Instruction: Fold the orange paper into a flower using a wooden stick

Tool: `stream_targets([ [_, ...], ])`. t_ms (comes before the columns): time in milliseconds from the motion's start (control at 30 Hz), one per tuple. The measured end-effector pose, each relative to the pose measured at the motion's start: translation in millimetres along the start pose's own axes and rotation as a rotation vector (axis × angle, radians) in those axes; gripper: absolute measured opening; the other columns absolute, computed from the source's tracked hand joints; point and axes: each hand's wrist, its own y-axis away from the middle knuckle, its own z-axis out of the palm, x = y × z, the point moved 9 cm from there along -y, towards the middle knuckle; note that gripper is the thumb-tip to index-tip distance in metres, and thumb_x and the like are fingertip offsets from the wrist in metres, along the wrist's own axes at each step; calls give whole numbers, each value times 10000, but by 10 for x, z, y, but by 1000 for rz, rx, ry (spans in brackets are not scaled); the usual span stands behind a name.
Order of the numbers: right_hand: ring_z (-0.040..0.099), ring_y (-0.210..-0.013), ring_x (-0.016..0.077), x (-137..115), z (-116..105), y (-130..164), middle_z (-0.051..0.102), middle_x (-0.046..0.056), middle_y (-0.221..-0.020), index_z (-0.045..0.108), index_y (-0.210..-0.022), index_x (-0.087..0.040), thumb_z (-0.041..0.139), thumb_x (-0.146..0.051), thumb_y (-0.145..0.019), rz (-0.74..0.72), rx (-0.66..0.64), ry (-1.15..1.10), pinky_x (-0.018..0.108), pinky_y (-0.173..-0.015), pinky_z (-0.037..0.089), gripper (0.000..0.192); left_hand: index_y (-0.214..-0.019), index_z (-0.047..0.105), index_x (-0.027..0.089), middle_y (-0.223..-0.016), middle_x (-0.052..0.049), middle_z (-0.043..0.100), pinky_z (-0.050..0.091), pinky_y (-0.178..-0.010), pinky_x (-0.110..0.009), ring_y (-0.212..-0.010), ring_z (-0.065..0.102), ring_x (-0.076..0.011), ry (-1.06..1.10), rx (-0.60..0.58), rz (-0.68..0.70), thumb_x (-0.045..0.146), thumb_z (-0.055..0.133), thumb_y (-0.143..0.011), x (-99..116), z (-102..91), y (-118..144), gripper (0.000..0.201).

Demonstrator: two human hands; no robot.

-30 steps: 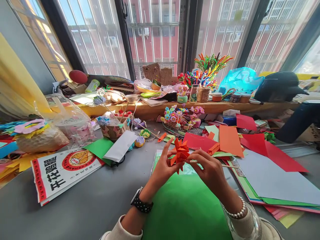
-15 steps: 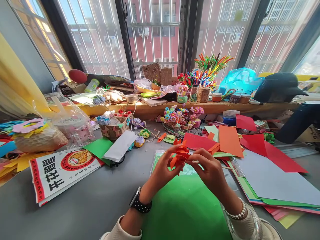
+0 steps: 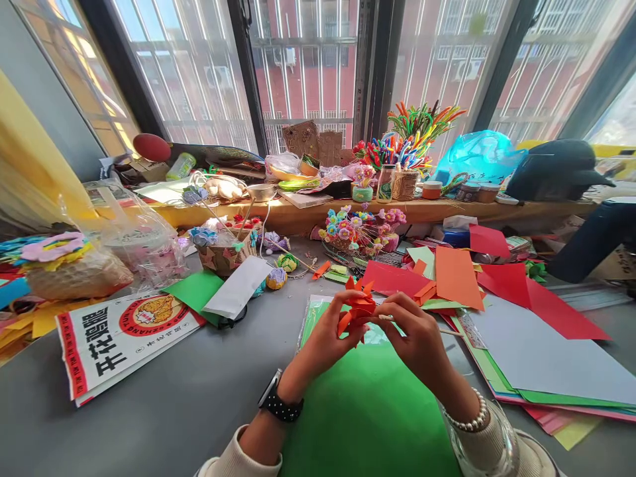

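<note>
An orange-red folded paper flower (image 3: 362, 306) with pointed petals is held up over the mat. My left hand (image 3: 325, 334) closes its thumb and fingers around the flower from the left. My right hand (image 3: 410, 328) is closed, its thumb and fingertips pinched at the flower's right edge. A thin pale stick (image 3: 451, 332) lies through my right hand; one end sticks out past the knuckles and a pale tip shows near the fingertips. Beneath both hands lies a glossy green sheet (image 3: 368, 411). The fingers hide part of the flower.
Orange paper (image 3: 456, 277) and red paper (image 3: 397, 279) lie beyond my hands. A stack of coloured sheets (image 3: 556, 358) is at the right. To the left are a printed paper bag (image 3: 129, 338) and a flower basket (image 3: 226, 255). A dark bottle (image 3: 586, 242) stands far right.
My right fingers have shifted slightly along the flower's right edge, and the stick's pale tip sits a little higher. My left hand keeps its hold on the flower.
</note>
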Motion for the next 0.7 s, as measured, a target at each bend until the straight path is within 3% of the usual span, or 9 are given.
stream_targets([
  [167, 544, -652, 118, -19, -144, -20, 523, 18, -755, 543, -766, -186, 509, -173, -809, 45, 61, -31, 215, -577, 435, 56, -1043, 412, 246, -1028, -46, 541, 501, -606, -244, -745, 626, -148, 81, -34, -74, 216, 567, -740, -35, 83, 12, 341],
  [300, 538, -656, 122, -8, -337, -11, 526, 21, -758, 554, -780, -186, 515, -199, -810, 82, 198, 22, 218, -574, 441, 50, -1055, 356, 260, -1053, -43, 484, 499, -587, -229, -752, 640, -158, 170, 70, -90, 243, 577, -745, -10, 18, -1, 381],
  [500, 529, -878, 176, 44, -249, -29, 529, 93, -956, 475, -1160, -155, 346, -196, -878, 67, 113, 81, 303, -755, 442, 313, -1087, 323, 257, -979, -41, 484, 460, -493, -187, -766, 649, -201, 241, 133, -149, 290, 593, -735, -84, -61, -11, 446],
  [600, 556, -794, 169, 104, -258, -19, 587, 61, -838, 506, -1150, -176, 372, -228, -879, 65, 102, 74, 292, -725, 451, 306, -1063, 343, 244, -937, -36, 508, 450, -475, -183, -764, 648, -210, 273, 160, -150, 303, 612, -716, -78, -102, -13, 443],
  [700, 549, -577, 139, 176, -259, -12, 593, 13, -659, 550, -1112, -206, 412, -276, -869, 99, 63, 105, 252, -569, 451, 289, -1030, 375, 238, -933, -31, 538, 483, -576, -215, -823, 634, -209, 300, 175, -130, 280, 661, -670, -52, -128, -15, 462],
])
